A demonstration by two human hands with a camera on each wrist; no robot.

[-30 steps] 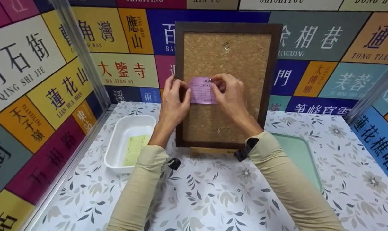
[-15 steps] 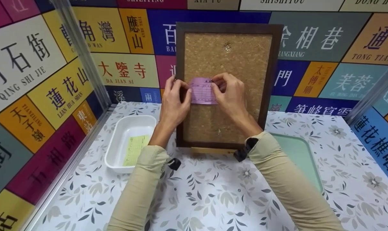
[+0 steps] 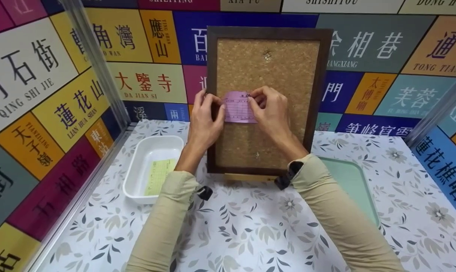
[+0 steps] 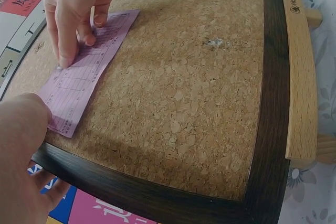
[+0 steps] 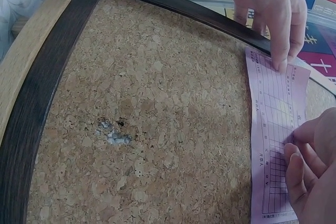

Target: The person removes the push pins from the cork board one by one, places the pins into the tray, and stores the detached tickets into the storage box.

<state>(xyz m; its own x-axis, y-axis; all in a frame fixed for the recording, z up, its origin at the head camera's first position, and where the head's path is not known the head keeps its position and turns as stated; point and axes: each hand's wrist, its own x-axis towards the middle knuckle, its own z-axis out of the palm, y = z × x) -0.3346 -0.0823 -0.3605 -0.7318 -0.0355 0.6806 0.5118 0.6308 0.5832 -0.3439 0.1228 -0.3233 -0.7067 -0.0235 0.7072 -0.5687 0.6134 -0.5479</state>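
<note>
A cork board [image 3: 273,68] in a dark wooden frame stands upright at the back of the table. A pink printed slip [image 3: 237,109] lies flat against the cork near its left side. My left hand [image 3: 212,104] grips the frame's left edge, its thumb pressing the slip's left edge [image 5: 278,59] and its fingers behind the frame. My right hand [image 3: 255,99] has its fingers curled, and their tips pinch and press the slip's upper right corner [image 4: 63,61]. Whatever small thing sits under those fingertips is too small to make out.
The board rests on a pale wooden easel [image 4: 299,72]. A white tray [image 3: 137,166] at the left holds a yellow-green slip [image 3: 158,175]. A pale green tray [image 3: 348,181] lies at the right. Tiled sign walls and metal posts enclose the floral table [image 3: 250,226].
</note>
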